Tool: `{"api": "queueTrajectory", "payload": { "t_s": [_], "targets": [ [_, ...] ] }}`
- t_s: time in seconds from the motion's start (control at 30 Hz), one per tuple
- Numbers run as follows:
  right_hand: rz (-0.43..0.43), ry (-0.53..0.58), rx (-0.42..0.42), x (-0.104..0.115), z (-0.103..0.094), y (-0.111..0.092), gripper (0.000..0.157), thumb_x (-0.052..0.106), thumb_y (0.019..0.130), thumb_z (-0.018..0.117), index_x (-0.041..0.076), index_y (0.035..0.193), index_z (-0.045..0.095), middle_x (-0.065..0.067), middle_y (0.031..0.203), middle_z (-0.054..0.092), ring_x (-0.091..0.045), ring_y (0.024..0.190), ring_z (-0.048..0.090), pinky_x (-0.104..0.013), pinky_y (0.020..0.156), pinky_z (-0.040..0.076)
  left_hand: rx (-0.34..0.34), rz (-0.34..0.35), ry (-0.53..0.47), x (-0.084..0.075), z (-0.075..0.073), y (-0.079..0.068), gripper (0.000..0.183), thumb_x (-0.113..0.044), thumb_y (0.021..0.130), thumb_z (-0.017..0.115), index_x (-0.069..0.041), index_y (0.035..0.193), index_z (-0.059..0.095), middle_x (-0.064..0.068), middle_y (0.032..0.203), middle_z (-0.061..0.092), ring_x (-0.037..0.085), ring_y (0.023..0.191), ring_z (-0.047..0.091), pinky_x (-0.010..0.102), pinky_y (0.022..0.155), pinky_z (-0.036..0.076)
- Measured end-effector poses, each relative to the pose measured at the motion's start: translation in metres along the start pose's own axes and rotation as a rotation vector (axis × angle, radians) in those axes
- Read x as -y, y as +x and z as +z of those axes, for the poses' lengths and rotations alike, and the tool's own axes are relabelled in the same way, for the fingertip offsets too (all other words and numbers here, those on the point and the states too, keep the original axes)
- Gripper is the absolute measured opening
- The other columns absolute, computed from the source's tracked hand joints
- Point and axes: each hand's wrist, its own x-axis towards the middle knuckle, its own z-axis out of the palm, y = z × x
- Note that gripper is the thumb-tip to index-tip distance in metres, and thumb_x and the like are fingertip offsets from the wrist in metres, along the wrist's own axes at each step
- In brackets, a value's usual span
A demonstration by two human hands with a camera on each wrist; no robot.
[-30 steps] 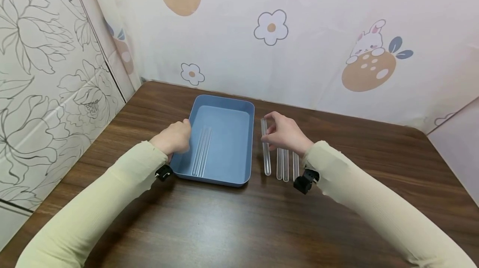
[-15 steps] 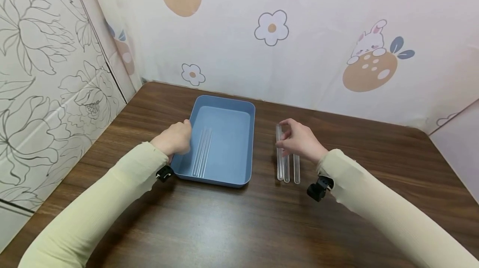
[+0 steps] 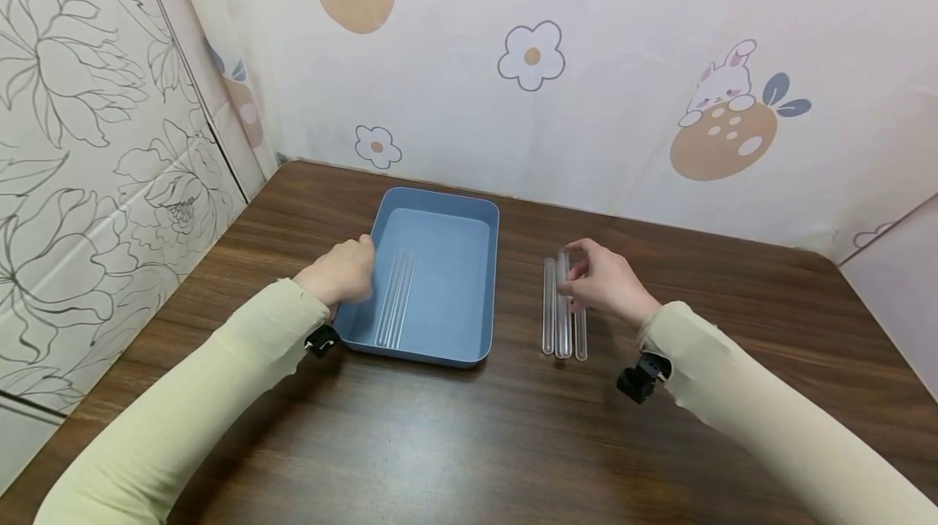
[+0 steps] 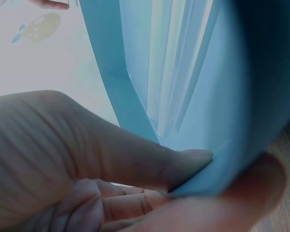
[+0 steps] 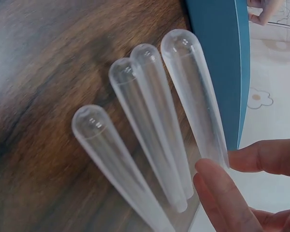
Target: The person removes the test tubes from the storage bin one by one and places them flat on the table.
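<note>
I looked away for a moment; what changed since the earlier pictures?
The right hand and the clear tube it pinches have moved to the person's right, away from the blue tray, toward the loose tubes. The left hand still holds the tray; tray and tubes inside look unmoved.

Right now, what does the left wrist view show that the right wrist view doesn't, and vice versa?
Only the left wrist view shows clear tubes lying inside the blue tray and, close up, the left hand gripping its rim. Only the right wrist view shows three loose tubes on the wooden table and, close up, the right hand pinching a fourth tube. Both share the tray, table, patterned wall and part of each hand.
</note>
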Motion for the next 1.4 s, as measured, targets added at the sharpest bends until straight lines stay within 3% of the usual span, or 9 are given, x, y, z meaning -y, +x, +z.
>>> {"api": "queueTrajectory", "payload": {
  "t_s": [0.2,0.7,0.93,1.2,1.4],
  "targets": [
    [-0.001,-0.009,-0.005,-0.008,-0.003,-0.002,0.065,0.007,0.086,0.066,-0.005,0.141,0.034,-0.023,0.104,0.058,-0.018,0.066,0.069,-0.038,0.067,0.059,0.0,0.005,0.004,-0.001,0.0,0.0,0.068,0.001,0.086,0.05,0.023,0.14,0.016,0.028,0.088,0.06,0.026,0.067,0.059,0.03,0.056,0.047],
    [0.025,-0.033,0.0,-0.026,-0.012,-0.008,0.067,0.008,0.088,0.065,-0.008,0.143,0.03,-0.027,0.107,0.058,-0.023,0.071,0.07,-0.036,0.065,0.059,-0.007,0.003,0.015,0.0,0.0,0.0,0.069,0.0,0.085,0.053,0.023,0.14,0.018,0.033,0.099,0.058,0.029,0.071,0.06,0.032,0.059,0.05],
    [0.027,-0.036,0.003,-0.035,-0.013,-0.01,0.067,0.006,0.088,0.064,-0.01,0.142,0.028,-0.028,0.105,0.057,-0.024,0.071,0.069,-0.036,0.065,0.059,-0.005,0.004,0.017,0.0,0.0,0.0,0.068,0.0,0.086,0.052,0.023,0.139,0.017,0.03,0.091,0.059,0.028,0.068,0.061,0.032,0.058,0.05],
    [0.029,-0.056,-0.001,-0.045,-0.014,-0.01,0.066,0.005,0.088,0.062,-0.009,0.143,0.027,-0.029,0.106,0.056,-0.024,0.071,0.068,-0.037,0.065,0.059,-0.01,0.011,0.025,0.0,0.001,0.001,0.069,0.0,0.085,0.051,0.023,0.14,0.016,0.038,0.115,0.054,0.031,0.075,0.062,0.034,0.061,0.052],
    [0.042,-0.074,0.002,-0.05,-0.014,-0.008,0.062,0.005,0.089,0.06,-0.01,0.141,0.03,-0.03,0.106,0.058,-0.023,0.07,0.069,-0.037,0.064,0.058,-0.004,0.009,0.019,0.001,0.001,-0.001,0.068,0.001,0.086,0.051,0.023,0.14,0.017,0.04,0.121,0.05,0.031,0.074,0.062,0.032,0.059,0.051]
  ]
}}
